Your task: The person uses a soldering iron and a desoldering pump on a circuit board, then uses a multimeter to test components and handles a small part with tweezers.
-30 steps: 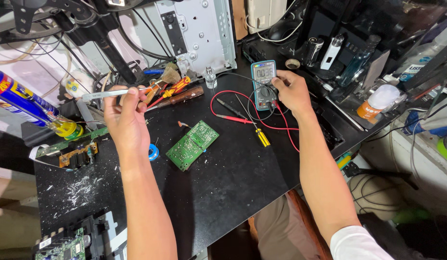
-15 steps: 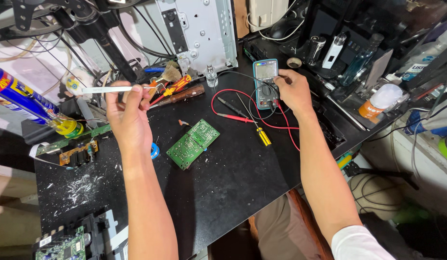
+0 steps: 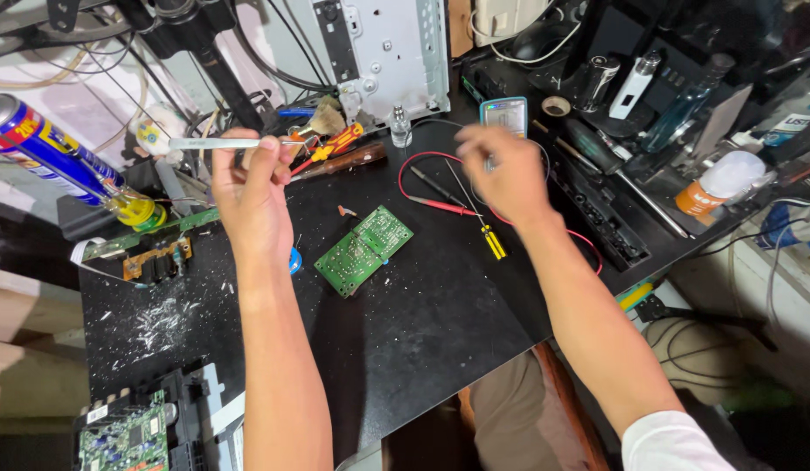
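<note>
Bench view from above, black work mat (image 3: 405,349) filling the centre of the frame.

Left hand (image 3: 252,187), centre left: fingers pinched on a pair of metal tweezers (image 3: 222,143), which lie level and point toward the upper left of the frame. Hand raised above the mat.

Right hand (image 3: 505,170), upper centre: blurred, hovering over the red test lead (image 3: 440,203) and just below the blue-cased meter (image 3: 504,113). Cannot tell whether the fingers grip anything.

Green circuit board (image 3: 363,249) flat on the mat, mid-frame, between the two forearms, touching neither hand. Small yellow-handled screwdriver (image 3: 492,241) just right of the board, below the right wrist.

Red-and-yellow screwdriver (image 3: 335,145) and a brown-handled tool (image 3: 340,162) lie above the board, near the tweezer hand. Small clear bottle (image 3: 401,126) stands at the foot of a grey metal chassis (image 3: 396,48), top centre.

Blue spray can (image 3: 47,148) with yellow cap, upper left, tilted. Second green board (image 3: 126,436) at lower left corner. White flecks scattered on the mat, lower left.
</note>
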